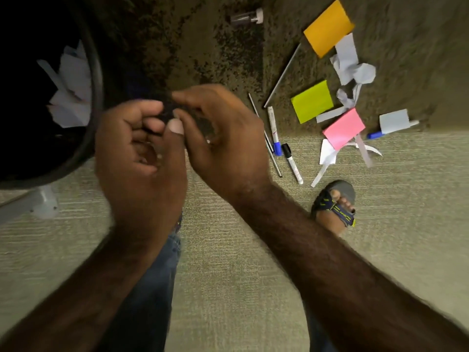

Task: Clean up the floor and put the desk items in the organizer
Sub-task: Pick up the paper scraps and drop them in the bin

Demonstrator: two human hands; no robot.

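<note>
Floor: carpet (228,275), pale ribbed band near the person, darker mottled band beyond. No bench; items lie on the carpet.

Bin (95,80): dark, round, at left edge of view, white paper scraps (72,97) inside.

Left hand (142,158) & right hand (223,138) meet just beside the bin rim. Left fingers curled inward, thumb up; right fingers loosely bent, tips toward the left hand. A small dark thing may sit between them; blur too heavy, cannot tell if either hand holds anything.

Items still on floor, right of hands: orange pad (328,27), green pad (312,101), pink pad (344,128), crumpled white paper (351,63) between orange & pink pads, more strips around the pink pad. Two markers, blue cap (275,130) & black cap (291,162), side by side, thin pen (269,143) beside them. Third blue marker (380,134) partly under a pale card (393,120). Long grey rod (281,76) near the green pad. Clear vial (247,16) w/ white cap at far edge, well apart.

Writing: print on marker barrels, not legible.

Sandalled foot (335,207) near the paper strips. Grey furniture foot (44,203) below the bin.
</note>
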